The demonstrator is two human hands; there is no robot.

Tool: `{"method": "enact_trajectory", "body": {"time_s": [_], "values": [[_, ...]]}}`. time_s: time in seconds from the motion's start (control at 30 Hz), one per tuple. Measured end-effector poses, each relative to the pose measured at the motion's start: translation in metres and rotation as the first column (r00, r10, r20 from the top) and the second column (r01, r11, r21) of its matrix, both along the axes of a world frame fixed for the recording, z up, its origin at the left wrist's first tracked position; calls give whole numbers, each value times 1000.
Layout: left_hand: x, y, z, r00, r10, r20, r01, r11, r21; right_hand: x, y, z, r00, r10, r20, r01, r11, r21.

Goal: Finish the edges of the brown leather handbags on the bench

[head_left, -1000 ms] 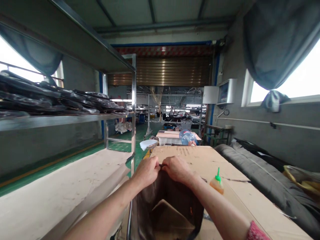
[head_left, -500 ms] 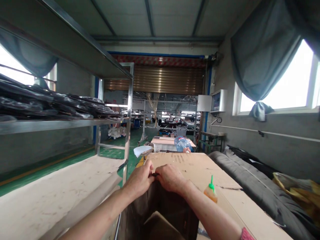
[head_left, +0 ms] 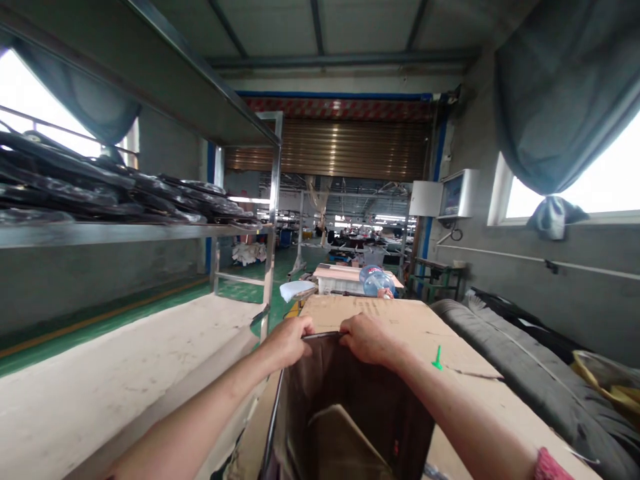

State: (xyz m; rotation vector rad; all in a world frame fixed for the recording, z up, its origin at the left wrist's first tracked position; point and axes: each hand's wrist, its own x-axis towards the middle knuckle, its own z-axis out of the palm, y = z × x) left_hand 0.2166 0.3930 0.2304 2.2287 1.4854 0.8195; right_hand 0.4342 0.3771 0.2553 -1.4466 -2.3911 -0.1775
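A dark brown, open-topped fabric bag (head_left: 373,373) stands in front of me at the bottom centre, its inside facing me. A stiff tan panel (head_left: 345,437) shows within it. On the left part of the bag's far rim, my left hand (head_left: 290,339) is closed with the thumb and fingers pinching the edge. Further right along that rim, my right hand (head_left: 367,339) grips the edge too, with a short stretch of rim between the hands. Beyond my right forearm pokes the green nozzle (head_left: 438,360) of a squeeze bottle, whose body the arm hides.
Under the bag runs a cardboard-covered table (head_left: 400,317). At left, a metal rack (head_left: 200,230) carries dark plastic-wrapped items above a paper-covered shelf (head_left: 150,347). Grey fabric rolls (head_left: 515,353) lie along the right side. A clear blue water bottle (head_left: 375,280) rests beyond the table.
My hands have moved apart along the rim, and the bag's mouth looks wider. The view has turned slightly left. My right forearm now covers the squeeze bottle's orange body.
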Motion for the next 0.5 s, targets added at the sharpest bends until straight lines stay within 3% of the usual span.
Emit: {"method": "enact_trajectory", "body": {"time_s": [0.13, 0.27, 0.5], "values": [[-2, 17, -11, 989, -14, 149, 27, 997, -79, 5, 17, -10, 997, 34, -72, -39, 998, -56], [-1, 17, -13, 995, -23, 98, 26, 999, -20, 8, 22, -15, 989, 59, -136, -70, 994, -80], [6, -3, -1, 1000, 22, 11, -23, 993, 116, 8, 15, -11, 982, 61, -178, -82, 991, -110]]}}
